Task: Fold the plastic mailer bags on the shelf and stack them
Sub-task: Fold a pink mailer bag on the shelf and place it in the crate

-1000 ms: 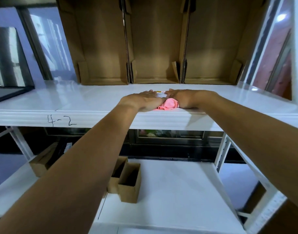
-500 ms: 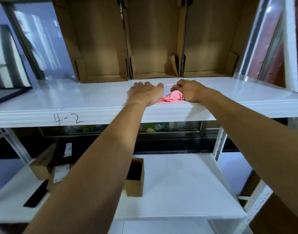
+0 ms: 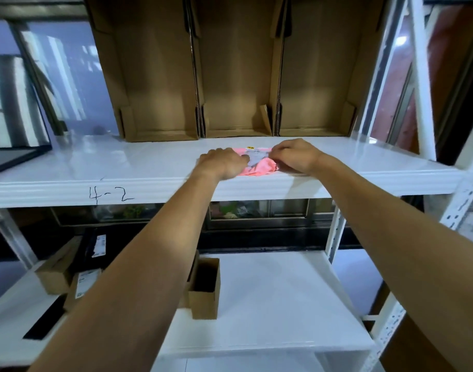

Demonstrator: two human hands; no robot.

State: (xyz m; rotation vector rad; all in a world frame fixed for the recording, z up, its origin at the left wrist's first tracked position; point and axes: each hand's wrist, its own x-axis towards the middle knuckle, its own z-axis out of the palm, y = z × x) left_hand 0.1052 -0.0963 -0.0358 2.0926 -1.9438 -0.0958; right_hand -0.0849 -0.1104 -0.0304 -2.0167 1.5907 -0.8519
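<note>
Now both hands on pink mailer bag (image 3: 259,167), near front edge of upper shelf (image 3: 96,167), ahead of middle cardboard box (image 3: 238,76). Left hand (image 3: 222,163) curls over bag's left end, pinning it. Right hand (image 3: 297,157) pinches bag's upper right edge. Change: second ago palms lay flat and close together, bag nearly hidden; hands since spread apart, more pink and grey label showing. Likely crease pressed, next fold being set up. No stack visible yet.
</note>
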